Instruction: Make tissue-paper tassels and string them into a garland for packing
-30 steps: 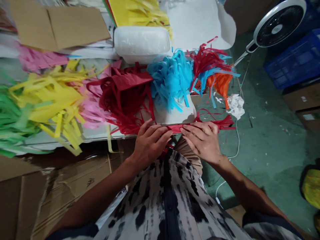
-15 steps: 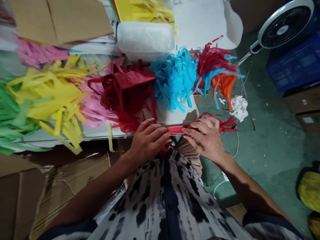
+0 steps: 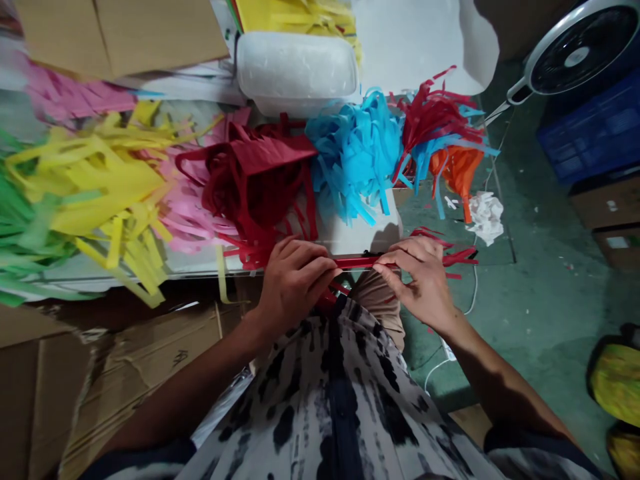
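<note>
A left hand [image 3: 293, 287] and a right hand [image 3: 420, 283], both closed narrowly, pinch a thin red paper strip [image 3: 357, 262] between fingers and thumbs at the near edge of the tabletop [image 3: 193, 265], with a ragged red fringe [image 3: 457, 255] beyond the right hand. Shaggy heaps of cut tissue-like paper in 6 colours crowd the tabletop: green [image 3: 25, 233], yellow [image 3: 95, 193], pink [image 3: 190, 207], deep red [image 3: 255, 180], sky blue [image 3: 355, 153] and orange [image 3: 457, 173]. Behind them sits 1 smooth white foam tub [image 3: 297, 73]. Off the far right corner, 1 crumpled white paper wad [image 3: 485, 217] lies beside the orange tuft, above a green floor [image 3: 550, 300].
</note>
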Tool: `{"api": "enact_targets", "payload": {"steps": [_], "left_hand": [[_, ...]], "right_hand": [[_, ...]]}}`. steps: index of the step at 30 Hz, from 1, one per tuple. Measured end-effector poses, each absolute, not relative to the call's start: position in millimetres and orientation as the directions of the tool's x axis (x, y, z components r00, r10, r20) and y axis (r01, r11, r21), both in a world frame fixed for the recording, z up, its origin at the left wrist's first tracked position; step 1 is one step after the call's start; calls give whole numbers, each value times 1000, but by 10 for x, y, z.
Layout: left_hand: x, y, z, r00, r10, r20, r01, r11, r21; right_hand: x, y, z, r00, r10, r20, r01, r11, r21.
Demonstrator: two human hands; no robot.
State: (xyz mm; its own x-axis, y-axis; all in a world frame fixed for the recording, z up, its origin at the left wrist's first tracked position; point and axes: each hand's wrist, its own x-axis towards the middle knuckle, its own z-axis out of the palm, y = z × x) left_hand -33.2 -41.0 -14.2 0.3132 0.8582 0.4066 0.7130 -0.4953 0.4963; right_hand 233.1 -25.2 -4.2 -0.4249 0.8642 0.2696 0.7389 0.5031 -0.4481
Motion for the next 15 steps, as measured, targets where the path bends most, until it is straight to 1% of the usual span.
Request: {"api": "enact_targets", "payload": {"steps": [2, 4, 6, 9, 15], "left_hand": [[-341, -418, -153, 267, 867, 420, 725, -468, 505], [-341, -424, -164, 233, 876, 423, 743, -440, 504], [-332, -424, -164, 214, 891, 401, 765, -408, 498], [-312, -414, -147, 204, 907, 368, 786, -376, 490], [-300, -378, -116, 201, 910, 363, 799, -367, 477]], "right_hand": [[2323, -250, -30, -399, 880, 259, 739, 475, -477], [2304, -247, -14, -382, 892, 242, 758, 452, -471], [2279, -240, 5, -381, 899, 218, 789, 439, -430], [2240, -215, 24, -406, 894, 187, 828, 447, -338], [2193, -167, 65, -444, 884, 144, 862, 465, -202]]}}
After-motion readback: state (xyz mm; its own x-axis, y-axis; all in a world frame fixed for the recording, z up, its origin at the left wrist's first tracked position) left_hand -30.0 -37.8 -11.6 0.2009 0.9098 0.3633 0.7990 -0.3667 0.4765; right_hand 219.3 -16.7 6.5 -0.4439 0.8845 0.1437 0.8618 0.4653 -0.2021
